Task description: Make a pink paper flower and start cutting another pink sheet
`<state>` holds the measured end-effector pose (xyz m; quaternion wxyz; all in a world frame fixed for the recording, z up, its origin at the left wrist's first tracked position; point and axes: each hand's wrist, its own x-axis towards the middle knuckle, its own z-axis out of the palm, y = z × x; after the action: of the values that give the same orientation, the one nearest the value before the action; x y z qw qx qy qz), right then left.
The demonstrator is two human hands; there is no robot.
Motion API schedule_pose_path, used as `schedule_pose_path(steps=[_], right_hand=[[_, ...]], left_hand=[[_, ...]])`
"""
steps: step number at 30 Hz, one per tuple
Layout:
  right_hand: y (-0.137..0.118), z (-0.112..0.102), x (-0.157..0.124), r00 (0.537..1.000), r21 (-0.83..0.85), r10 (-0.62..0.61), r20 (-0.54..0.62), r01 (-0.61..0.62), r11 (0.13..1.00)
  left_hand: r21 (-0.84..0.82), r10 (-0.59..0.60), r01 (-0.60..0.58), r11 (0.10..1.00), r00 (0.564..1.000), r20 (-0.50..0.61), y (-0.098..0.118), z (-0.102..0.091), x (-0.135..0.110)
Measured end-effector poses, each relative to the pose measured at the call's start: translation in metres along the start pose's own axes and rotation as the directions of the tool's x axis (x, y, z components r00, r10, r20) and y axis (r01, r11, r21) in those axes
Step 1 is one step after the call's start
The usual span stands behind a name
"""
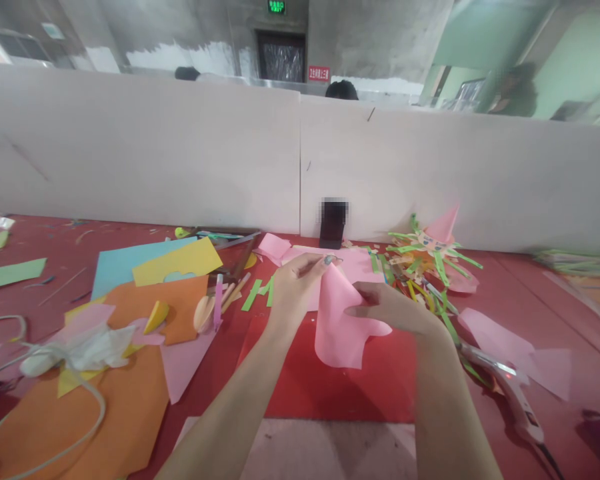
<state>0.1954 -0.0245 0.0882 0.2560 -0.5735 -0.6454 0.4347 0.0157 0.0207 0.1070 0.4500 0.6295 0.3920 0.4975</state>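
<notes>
**As scraps crowd the red table [555, 293], one pink sheet [340, 330] curls in two hands**

While two heads show beyond the white partition [180, 153], the person in front of me holds the single pink sheet just above one red sheet [330, 390], near the middle of the table. The left hand [297, 283] pinches its upper edge between thumb and fingers. The right hand [393, 310] is closed on its right edge, and the paper bends between them. Off to the left lie four flat sheets: a small orange sheet [177, 310], a large orange sheet [80, 427], one yellow sheet [177, 263] and one blue sheet [117, 270]. One glue gun [510, 393] lies just beside the right forearm. One dark phone [333, 223] leans against the partition.
</notes>
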Motion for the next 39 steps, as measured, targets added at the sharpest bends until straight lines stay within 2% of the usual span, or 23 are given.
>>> schedule_pose_path(steps=[8,18,26,31,39], right_hand=[[0.0,-0.0005,0.0004,1.0,0.006,-0.022,-0.013,0.022,1.0],[0.0005,-0.0002,0.0011,1.0,-0.023,-0.007,-0.016,0.007,1.0],[-0.0037,-0.0018,-0.0021,1.0,-0.004,0.011,-0.012,-0.011,1.0],[-0.0019,-0.001,-0.0027,1.0,0.052,0.003,0.02,-0.004,0.999],[0.0008,-0.0011,-0.0004,1.0,0.025,-0.005,0.009,0.005,1.0]], left_hand=[[-0.05,-0.035,0.035,0.998,0.999,-0.008,0.0027,0.0026,-0.0002],[-0.009,-0.02,0.02,1.0,0.999,-0.041,0.0006,0.0023,-0.0004],[-0.184,0.059,-0.031,0.982,0.987,0.152,-0.0018,0.0054,0.0009],[-0.126,0.051,-0.04,0.991,0.995,0.091,-0.0007,0.0051,0.0003],[-0.102,0.013,-0.011,0.995,1.0,0.017,-0.0025,0.0057,0.0005]])
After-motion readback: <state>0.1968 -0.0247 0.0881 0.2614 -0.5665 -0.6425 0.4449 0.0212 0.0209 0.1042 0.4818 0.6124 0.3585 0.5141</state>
